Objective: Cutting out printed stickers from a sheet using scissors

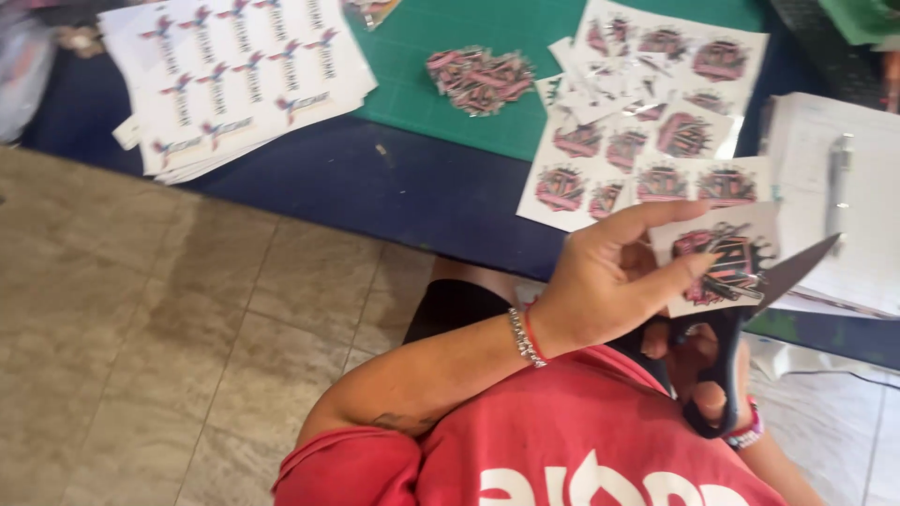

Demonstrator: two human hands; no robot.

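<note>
Left hand (600, 281) pinches a white paper sticker with pink-black design (727, 258) over the lap, near the dark blue table edge (375, 187). Right hand (698, 361), mostly hidden, fingers through black-handled scissors (750, 309), blades apart. Best: turn the paper, short snips along the outline.

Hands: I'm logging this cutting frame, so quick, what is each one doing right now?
Left hand: closed on the printed sticker piece, pinched between thumb and fingers.
Right hand: mostly hidden, fingers through the black scissors, blades open at the piece.

Glossy paper sticker sheet (727, 258), metal-bladed scissors (750, 309)
</note>
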